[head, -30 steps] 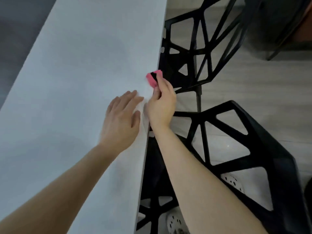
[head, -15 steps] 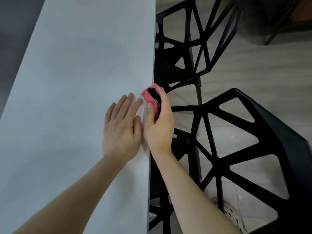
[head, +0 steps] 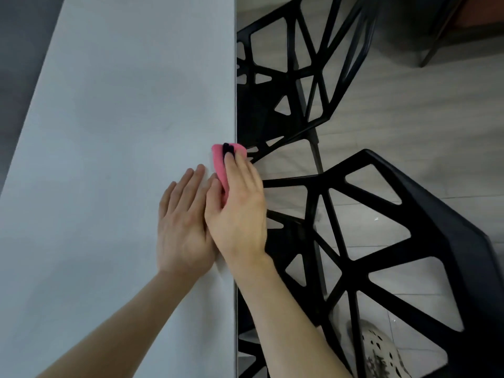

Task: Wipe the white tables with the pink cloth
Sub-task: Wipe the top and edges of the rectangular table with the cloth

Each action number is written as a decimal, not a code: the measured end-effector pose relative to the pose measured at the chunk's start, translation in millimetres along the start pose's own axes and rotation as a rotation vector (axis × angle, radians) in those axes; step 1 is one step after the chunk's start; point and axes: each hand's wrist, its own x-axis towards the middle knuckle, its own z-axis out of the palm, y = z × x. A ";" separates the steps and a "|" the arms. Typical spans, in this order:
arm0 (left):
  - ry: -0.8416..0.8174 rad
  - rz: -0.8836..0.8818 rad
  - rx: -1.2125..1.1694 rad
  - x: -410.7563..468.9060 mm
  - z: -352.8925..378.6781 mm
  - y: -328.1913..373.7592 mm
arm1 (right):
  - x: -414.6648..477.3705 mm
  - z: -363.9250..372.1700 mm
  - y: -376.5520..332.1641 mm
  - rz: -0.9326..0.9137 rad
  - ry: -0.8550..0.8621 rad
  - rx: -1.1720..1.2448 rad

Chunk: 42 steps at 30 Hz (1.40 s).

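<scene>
The white table (head: 114,148) fills the left half of the view, its right edge running straight down the middle. A small folded pink cloth (head: 219,165) with a black patch sits at that edge. My right hand (head: 238,211) grips the cloth, fingers over the table's edge and thumb on the tabletop side. My left hand (head: 182,222) lies flat on the tabletop, fingers straight, right beside the right hand. Most of the cloth is hidden under my right fingers.
Two black open-lattice chairs stand against the table's right edge, one far (head: 294,85) and one near (head: 403,241). Grey wood floor (head: 409,118) lies beyond. A white perforated clog (head: 379,350) shows at the bottom. Dark floor borders the table's left side.
Both hands and the cloth have slid along the table's right edge toward me. My right fingers now cover more of the cloth, and the two hands lie closer together.
</scene>
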 end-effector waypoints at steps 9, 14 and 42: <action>0.020 0.000 0.004 1.2 0.0 1.7 | 2.9 7.3 25.6 -0.029 0.097 0.218; 0.014 -0.016 -0.001 2.2 -0.7 4.7 | -34.4 -1.2 26.0 0.121 -0.036 0.360; 0.017 -0.015 0.018 2.4 -3.4 8.6 | -0.3 -2.9 26.6 0.024 -0.163 0.213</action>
